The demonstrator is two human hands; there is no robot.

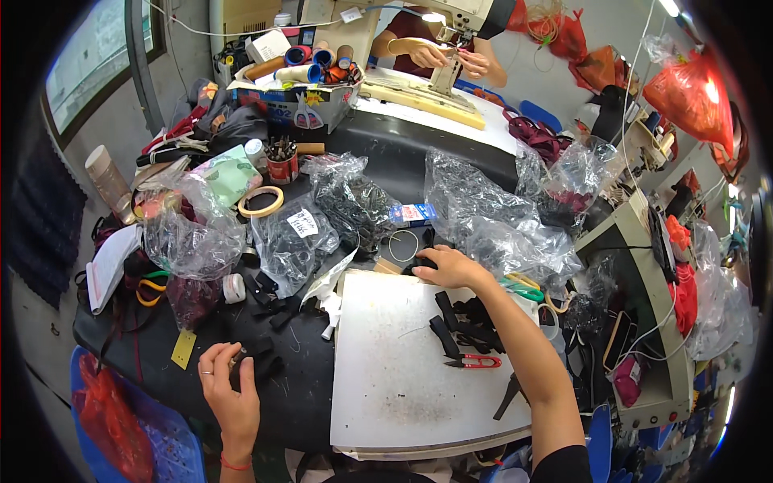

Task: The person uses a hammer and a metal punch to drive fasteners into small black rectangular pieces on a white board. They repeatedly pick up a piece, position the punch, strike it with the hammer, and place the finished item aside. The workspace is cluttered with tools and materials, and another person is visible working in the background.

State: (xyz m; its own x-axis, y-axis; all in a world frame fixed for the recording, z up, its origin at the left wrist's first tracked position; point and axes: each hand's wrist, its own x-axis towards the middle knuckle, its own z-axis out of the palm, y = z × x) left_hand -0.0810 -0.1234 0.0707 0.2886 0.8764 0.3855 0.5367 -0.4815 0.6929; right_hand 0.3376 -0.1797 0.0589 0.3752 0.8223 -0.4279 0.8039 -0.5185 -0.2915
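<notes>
Pinching a small dark piece (238, 358), our left hand (228, 394) rests on the black desk (306, 386); our right hand (448, 266), arm outstretched, presses black strap pieces (420, 264), grip state unclear.

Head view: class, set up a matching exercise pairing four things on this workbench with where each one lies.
Things:
1. thread snips
2. tape ring
3. left hand
4. right hand

Places:
A. at the board's far edge, on a black piece
B. on the grey board, beside black straps
C. near the front edge of the table, fingers around a small black piece
D. behind the clear bags, near a red tin of tools

Pairs: 1-B, 2-D, 3-C, 4-A
</notes>
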